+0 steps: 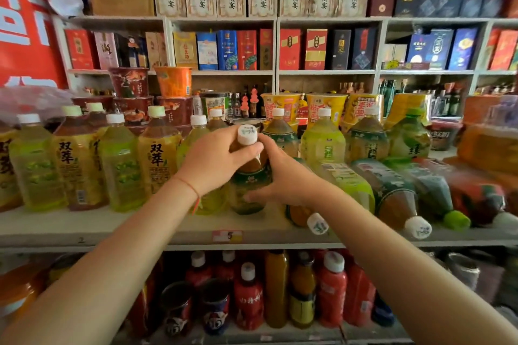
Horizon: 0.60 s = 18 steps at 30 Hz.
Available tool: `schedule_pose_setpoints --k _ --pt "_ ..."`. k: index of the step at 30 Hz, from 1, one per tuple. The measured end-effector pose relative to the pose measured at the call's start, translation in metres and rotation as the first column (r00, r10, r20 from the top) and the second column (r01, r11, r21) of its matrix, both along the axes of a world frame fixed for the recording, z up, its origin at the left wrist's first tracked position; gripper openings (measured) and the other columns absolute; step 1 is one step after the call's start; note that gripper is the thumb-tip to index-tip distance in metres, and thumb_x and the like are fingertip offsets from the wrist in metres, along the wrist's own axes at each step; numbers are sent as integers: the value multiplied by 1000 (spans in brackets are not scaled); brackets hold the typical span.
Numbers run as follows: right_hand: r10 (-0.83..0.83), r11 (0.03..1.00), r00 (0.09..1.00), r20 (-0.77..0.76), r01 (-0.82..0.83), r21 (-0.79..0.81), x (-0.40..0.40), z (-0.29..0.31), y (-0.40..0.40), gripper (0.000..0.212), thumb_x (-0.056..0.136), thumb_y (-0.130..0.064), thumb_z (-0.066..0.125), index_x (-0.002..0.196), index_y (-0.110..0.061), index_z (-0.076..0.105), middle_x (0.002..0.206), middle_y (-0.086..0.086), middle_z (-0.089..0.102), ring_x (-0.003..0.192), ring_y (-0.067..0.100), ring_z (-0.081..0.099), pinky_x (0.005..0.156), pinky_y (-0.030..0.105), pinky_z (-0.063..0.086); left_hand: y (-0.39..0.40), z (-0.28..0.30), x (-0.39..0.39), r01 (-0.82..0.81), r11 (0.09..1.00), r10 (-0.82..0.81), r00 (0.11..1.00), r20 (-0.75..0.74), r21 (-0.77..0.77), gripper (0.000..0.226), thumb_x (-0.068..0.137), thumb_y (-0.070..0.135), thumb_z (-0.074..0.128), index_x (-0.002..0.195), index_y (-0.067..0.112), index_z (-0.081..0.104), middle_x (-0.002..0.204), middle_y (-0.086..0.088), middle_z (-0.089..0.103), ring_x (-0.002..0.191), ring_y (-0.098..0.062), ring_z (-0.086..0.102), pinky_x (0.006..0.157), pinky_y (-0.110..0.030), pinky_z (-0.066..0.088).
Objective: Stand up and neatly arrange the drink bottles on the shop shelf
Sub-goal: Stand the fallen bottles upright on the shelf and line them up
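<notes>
Drink bottles on shop shelf: partly arranged.
You have one green-labelled tea bottle upright at the front edge; upright bottles stand left and behind, four fallen bottles lie right, caps outward.

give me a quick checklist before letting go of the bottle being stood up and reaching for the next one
1. Held bottle upright: ok, cap on top.
2. Base flat on the shelf: cannot tell, the bottom is partly hidden by the hands.
3. Grip secure: ok, left hand at the neck, right hand round the body.
4. In line with the standing row: ok, beside the yellow-labelled bottle.
5. All bottles standing: not ok, several fallen bottles lie on the right.
6. Free shelf space by the next one: cannot tell.
</notes>
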State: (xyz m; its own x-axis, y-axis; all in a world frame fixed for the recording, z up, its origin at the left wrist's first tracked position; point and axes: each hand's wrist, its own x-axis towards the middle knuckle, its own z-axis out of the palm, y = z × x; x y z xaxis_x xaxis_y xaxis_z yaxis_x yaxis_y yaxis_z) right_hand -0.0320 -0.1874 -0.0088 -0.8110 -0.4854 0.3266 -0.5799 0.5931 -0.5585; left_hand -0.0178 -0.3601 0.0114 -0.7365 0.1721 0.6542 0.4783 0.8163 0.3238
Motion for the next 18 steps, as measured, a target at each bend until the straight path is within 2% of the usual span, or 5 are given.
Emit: schedule_pose_setpoints --k 5,9,13,16,18 --pt "-184 983 983 -11 184 -11 -16 6 -23 114 68 -47 86 153 -19 15 142 3 52 121 22 56 90 33 54 3 7 -21 -235 970 226 968 -114 -69 37 98 54 49 97 19 60 89 4 63 80 -15 61 59 -26 42" --pt "-376 925 927 -4 375 56 -28 7 -38 96 85 -40 75 152 -6 15 134 12 57 114 28 61 76 32 52 0 1 -29 -242 965 225 960 -165 -96 49 97 35 59 141 17 45 112 -2 67 96 -20 60 78 -33 50" --pt "-413 898 908 -69 419 133 -37 -3 -54 80 95 -14 59 152 0 5 131 21 57 109 32 64 74 32 50 -2 -17 -30 -218 935 172 969 -180 -279 50 97 32 56 146 30 43 141 -1 55 128 -25 46 103 -43 39" --pt "-410 887 904 -119 426 179 -33 1 -54 55 96 -12 54 144 0 29 130 18 57 113 31 62 81 33 50 -6 -30 -28 -249 892 197 965 -172 -377 47 98 33 52 145 30 48 156 -8 39 143 -30 30 113 -46 28" --pt "-401 885 903 -156 426 187 -27 10 -44 32 97 -13 52 128 -5 52 123 13 62 110 28 62 86 33 50 -8 -37 -24 -211 911 150 970 -192 -355 42 96 32 55 138 25 57 153 -12 42 143 -33 31 114 -47 28"
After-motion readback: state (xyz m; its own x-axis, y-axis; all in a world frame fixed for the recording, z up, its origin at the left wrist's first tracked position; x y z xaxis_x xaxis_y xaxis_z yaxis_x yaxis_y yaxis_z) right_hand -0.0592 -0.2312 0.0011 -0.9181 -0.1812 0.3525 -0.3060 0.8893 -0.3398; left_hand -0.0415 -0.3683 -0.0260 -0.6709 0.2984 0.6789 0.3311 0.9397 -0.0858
